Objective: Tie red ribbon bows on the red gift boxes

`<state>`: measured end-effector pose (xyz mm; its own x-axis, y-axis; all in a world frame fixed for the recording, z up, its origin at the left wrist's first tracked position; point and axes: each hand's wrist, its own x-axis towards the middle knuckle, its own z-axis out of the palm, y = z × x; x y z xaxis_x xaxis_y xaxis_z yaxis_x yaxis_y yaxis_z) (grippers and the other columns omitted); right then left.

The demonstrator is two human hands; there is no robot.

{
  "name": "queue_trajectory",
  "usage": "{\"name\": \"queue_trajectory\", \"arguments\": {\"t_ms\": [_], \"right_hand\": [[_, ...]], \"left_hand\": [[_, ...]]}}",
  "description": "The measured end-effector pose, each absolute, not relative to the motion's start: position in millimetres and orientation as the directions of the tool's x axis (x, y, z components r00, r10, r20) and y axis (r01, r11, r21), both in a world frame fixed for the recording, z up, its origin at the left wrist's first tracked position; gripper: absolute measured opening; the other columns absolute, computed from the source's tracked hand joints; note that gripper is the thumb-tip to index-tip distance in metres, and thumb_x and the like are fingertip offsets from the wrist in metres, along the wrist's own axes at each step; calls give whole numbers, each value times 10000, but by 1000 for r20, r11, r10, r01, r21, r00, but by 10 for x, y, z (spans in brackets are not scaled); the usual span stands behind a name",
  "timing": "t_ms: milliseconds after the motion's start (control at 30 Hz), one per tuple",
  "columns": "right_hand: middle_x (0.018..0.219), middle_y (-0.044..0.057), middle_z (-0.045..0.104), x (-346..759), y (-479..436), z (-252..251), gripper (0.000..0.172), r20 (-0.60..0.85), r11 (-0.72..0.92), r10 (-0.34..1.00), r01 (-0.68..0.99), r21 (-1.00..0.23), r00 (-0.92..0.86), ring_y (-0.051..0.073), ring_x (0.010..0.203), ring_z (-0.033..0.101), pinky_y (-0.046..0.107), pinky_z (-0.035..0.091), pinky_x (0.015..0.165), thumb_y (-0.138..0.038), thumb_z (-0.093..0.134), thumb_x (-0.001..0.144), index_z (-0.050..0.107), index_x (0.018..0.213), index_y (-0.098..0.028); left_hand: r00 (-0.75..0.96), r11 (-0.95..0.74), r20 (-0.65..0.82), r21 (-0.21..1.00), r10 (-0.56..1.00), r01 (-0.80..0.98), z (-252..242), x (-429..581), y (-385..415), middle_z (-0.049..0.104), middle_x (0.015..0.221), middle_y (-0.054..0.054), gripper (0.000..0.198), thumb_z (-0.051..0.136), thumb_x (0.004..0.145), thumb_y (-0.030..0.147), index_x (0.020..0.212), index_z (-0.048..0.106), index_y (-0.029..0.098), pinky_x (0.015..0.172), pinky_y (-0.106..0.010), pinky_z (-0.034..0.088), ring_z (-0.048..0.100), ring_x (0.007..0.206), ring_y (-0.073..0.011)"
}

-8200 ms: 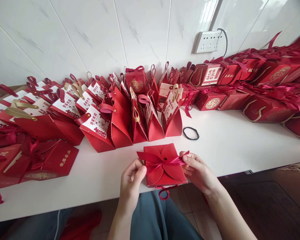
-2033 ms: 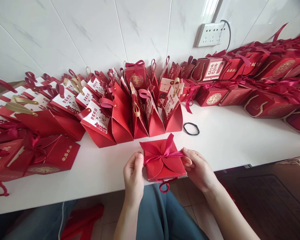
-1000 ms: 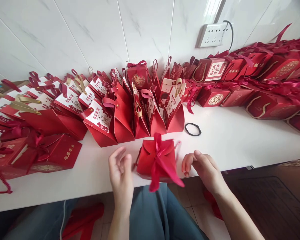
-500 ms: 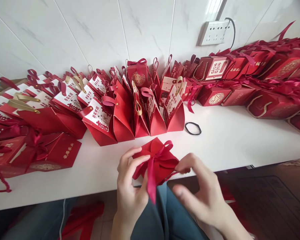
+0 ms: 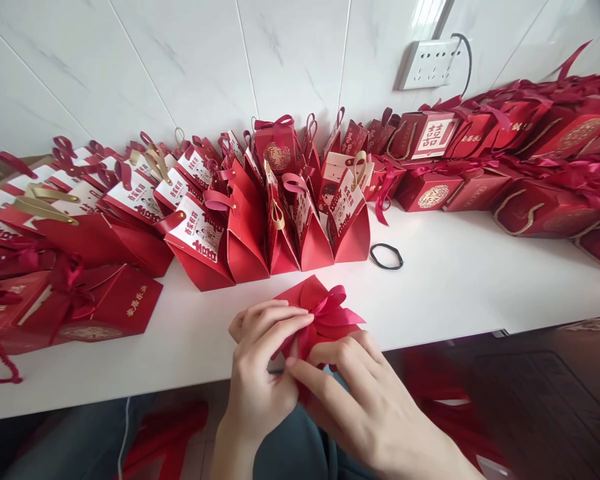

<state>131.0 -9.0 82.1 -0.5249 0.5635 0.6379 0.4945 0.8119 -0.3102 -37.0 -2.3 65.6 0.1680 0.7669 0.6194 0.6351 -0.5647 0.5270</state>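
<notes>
A small red box (image 5: 300,291) with folded top flaps is at the table's front edge, partly covered by both hands. On its top sits a crimson ribbon bow (image 5: 333,308), its loop toward the right. My left hand (image 5: 267,353) grips the box's left side, fingertips on the ribbon at the knot. My right hand (image 5: 347,380) reaches over the near side of the box, its fingers bent at the ribbon close to my left thumb. The ribbon's lower end is hidden behind the fingers.
Red triangular gift bags (image 5: 250,230) stand in rows behind the box. More ribboned boxes (image 5: 433,191) are stacked at the right, others (image 5: 123,303) at the left. A black hair tie (image 5: 387,257) lies on the white table (image 5: 460,267). A socket strip (image 5: 429,65) is on the wall.
My right hand has moved left from the box's right corner onto the ribbon near my left hand. The ribbon end that hung down in front is now covered, and another end points right.
</notes>
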Motion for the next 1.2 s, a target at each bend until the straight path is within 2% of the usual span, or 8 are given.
{"name": "queue_trajectory", "arguments": {"t_ms": [200,300,500,700,1000,1067,1133,1200], "right_hand": [[902,68,663,1341,-60,715,261,728,845,509,426,-323,-459,158,763,587,308,432,708,-85,451,976,671,1107,-138],[937,87,666,1354,-45,650,262,753,853,513,343,-394,-413,167,799,603,323,441,697,-54,477,948,679,1099,-126],[926,94,690,1411,-10,631,265,751,843,533,166,-512,-390,165,772,623,336,467,676,4,485,890,678,1030,-110],[755,49,650,1438,-21,677,226,743,814,557,65,-577,-370,152,721,637,330,462,652,-63,465,939,683,969,-115],[733,47,686,1429,-49,754,225,749,823,519,4,-568,-411,132,643,611,345,454,679,-145,488,976,696,894,-123],[756,50,695,1447,-67,760,228,730,809,525,-10,-587,-438,139,658,621,349,461,688,-213,492,991,694,929,-127],[825,68,690,1491,-64,749,281,723,779,565,-32,-626,-397,164,719,635,351,478,697,-328,480,997,686,998,-137],[842,59,655,1550,-11,722,274,696,717,682,16,-697,-227,172,759,618,330,481,686,-349,459,996,666,990,-171]], "left_hand": [[145,-561,617,561,773,609,680,-334,-16,660,1050,-3,341,507,820,30,1084,594,229,929,-344,404,573,1056,-165],[104,-518,587,601,803,608,699,-328,-14,651,1034,-2,315,532,837,56,1099,569,227,912,-328,412,577,1044,-157],[136,-461,513,584,848,668,778,-329,12,671,978,35,246,518,876,47,955,628,253,885,-312,386,591,988,-138],[135,-434,488,576,863,693,821,-313,32,681,919,44,221,537,878,56,921,635,250,854,-314,378,608,921,-139],[122,-421,482,580,867,697,821,-312,16,670,903,56,203,552,877,66,902,633,251,842,-305,375,603,901,-126],[129,-424,482,576,867,698,821,-315,14,670,911,53,207,548,882,65,912,634,251,848,-306,374,603,908,-127],[135,-429,485,571,864,700,819,-315,17,671,919,47,214,539,889,63,923,637,251,847,-309,373,605,915,-131],[136,-434,490,567,861,700,815,-311,20,672,916,38,203,538,897,75,923,638,249,843,-312,375,608,918,-138]]}}
